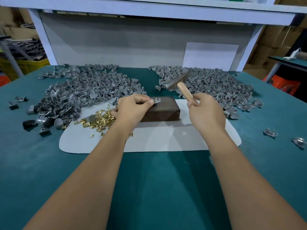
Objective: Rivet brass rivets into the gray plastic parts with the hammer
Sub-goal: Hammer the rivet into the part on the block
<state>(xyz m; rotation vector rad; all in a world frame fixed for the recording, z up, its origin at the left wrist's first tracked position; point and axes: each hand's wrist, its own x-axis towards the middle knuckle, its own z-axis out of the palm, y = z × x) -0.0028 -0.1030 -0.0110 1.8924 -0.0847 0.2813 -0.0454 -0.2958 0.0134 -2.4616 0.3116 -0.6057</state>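
A teal surface (157,188) fills the foreground, with a pale gray mat (166,140) lying flat on it. A dark wooden block (163,112) rests on the mat's far half. Behind stands a gray back panel (116,44) with a lighter rectangle (211,55) at its right, under a white shelf (149,10). Cardboard boxes (272,39) are stacked at right beside an orange bag (285,85). A yellow bin (25,63) sits at left.

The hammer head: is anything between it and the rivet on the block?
Nothing visible blocks it. The hammer is raised in the right hand behind the rivet; the left hand pinches the gray part from the side, close by.
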